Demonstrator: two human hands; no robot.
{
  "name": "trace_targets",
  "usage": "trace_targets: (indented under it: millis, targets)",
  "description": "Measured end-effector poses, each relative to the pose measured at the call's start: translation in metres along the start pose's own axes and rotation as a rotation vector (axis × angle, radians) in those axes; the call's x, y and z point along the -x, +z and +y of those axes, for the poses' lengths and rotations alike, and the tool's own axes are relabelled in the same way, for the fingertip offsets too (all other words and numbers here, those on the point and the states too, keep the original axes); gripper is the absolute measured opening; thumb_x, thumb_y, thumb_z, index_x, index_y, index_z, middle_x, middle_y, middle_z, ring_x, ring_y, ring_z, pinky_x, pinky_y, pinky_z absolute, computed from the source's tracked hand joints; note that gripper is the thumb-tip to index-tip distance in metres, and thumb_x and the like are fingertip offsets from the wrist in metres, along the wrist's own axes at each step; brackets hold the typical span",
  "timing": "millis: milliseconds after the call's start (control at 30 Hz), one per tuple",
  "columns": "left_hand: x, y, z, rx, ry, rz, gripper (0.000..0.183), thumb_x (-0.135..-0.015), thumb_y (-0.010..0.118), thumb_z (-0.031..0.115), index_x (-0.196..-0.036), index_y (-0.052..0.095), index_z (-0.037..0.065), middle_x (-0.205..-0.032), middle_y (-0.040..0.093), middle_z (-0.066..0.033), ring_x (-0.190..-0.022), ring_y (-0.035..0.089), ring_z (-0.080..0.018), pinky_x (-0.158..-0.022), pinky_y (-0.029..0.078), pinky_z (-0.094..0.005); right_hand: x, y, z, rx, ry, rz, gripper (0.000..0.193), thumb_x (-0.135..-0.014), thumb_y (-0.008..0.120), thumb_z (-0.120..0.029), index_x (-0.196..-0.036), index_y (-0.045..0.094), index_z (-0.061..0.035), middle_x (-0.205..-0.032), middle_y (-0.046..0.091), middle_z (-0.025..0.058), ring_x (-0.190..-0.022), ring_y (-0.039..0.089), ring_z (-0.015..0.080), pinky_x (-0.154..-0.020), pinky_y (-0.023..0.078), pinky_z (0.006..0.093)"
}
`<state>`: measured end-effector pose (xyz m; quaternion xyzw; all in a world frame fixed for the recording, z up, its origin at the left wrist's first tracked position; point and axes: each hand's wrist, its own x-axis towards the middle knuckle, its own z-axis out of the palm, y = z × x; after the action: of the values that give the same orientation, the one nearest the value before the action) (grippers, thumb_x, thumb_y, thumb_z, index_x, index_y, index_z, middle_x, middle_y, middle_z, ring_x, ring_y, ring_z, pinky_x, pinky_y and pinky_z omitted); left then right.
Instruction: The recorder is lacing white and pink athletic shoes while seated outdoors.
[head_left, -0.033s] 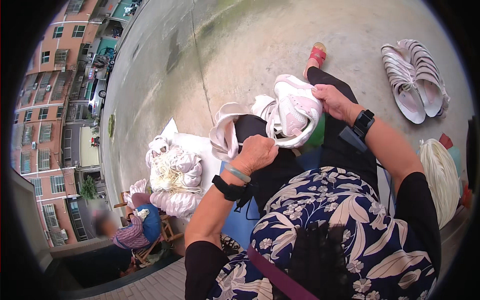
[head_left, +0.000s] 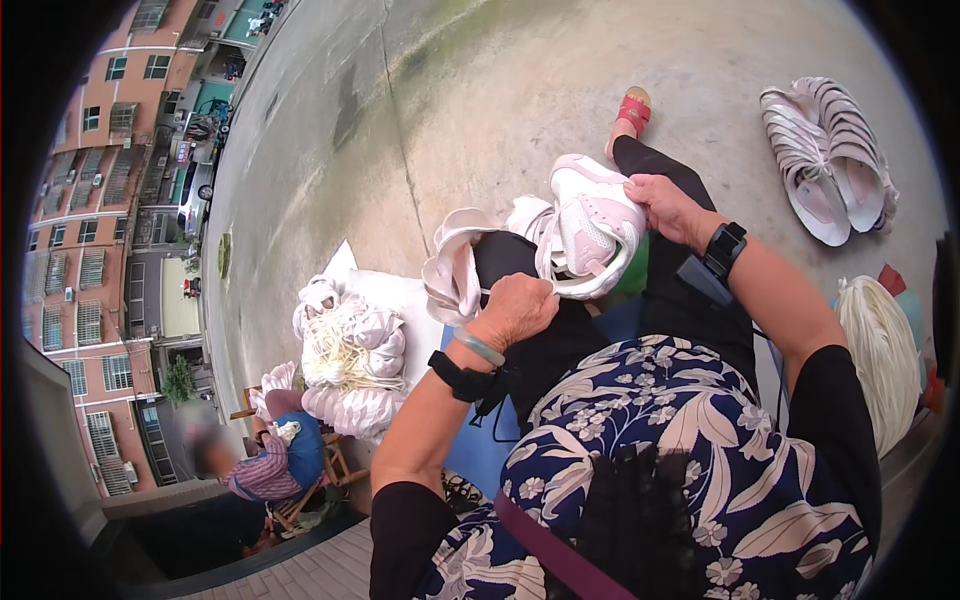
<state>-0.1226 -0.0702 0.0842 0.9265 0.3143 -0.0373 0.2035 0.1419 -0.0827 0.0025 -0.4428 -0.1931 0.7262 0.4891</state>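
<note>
A pale pink and white shoe upper (head_left: 590, 225) lies over my knees, its toe pointing away from me. My right hand (head_left: 672, 208) grips its right edge, thumb on top. Closed in a pinch, my left hand (head_left: 515, 308) has its fingertips at the near left edge of the upper; whatever is between them is too small to tell. More pink and white shoe uppers (head_left: 455, 265) rest over my left knee, just beyond the left hand. A green patch (head_left: 634, 262) shows beneath the held upper, between my legs.
To the left, cream laces (head_left: 335, 345) lie on bundled pale uppers (head_left: 360, 408). A thick hank of cream laces (head_left: 880, 360) hangs at the right. Stacked uppers (head_left: 830, 165) lie on the concrete floor (head_left: 480, 100) at far right. Another person (head_left: 270, 465) sits at lower left.
The held shoe upper has shifted and tilted slightly, and its toe sits a little lower. Both hands keep nearly the same places.
</note>
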Motion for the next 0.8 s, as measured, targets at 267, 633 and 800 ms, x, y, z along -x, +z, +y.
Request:
trace_targets:
  millis: [267,633,800]
  targets:
    - [-0.051,0.054,-0.005,0.175,-0.205,-0.078,0.028,-0.079,0.052,0.018,-0.061,0.052,-0.003,-0.052,0.053,-0.0196,-0.046,0.058,-0.0301,-0.048,0.047,-0.0365,-0.013,-0.041,0.027,0.190,0.059,0.229,0.013,-0.088,0.049,-0.015,-0.084,0.055,-0.0033,-0.076,0.052,0.0040,-0.064,0.049,0.0125,-0.051,0.041,0.0292]
    - [-0.093,0.052,-0.035,0.157,-0.179,-0.279,0.018,-0.074,0.051,0.013,-0.085,0.048,-0.002,-0.077,0.060,-0.0114,-0.067,0.064,-0.0216,-0.052,0.052,-0.0366,-0.024,-0.045,0.033,0.100,0.050,0.130,0.018,-0.089,0.048,-0.013,-0.096,0.054,0.0020,-0.091,0.057,0.0068,-0.082,0.053,0.0132,-0.072,0.044,0.0284]
    - [-0.119,0.048,-0.047,0.771,-0.700,-0.266,0.019,-0.076,0.049,0.018,-0.082,0.056,0.001,-0.080,0.060,-0.0093,-0.071,0.059,-0.0197,-0.066,0.047,-0.0389,-0.017,-0.044,0.028,-0.060,0.030,0.077,0.024,-0.091,0.046,-0.014,-0.109,0.051,0.0006,-0.104,0.057,0.0081,-0.094,0.054,0.0153,-0.082,0.044,0.0292]
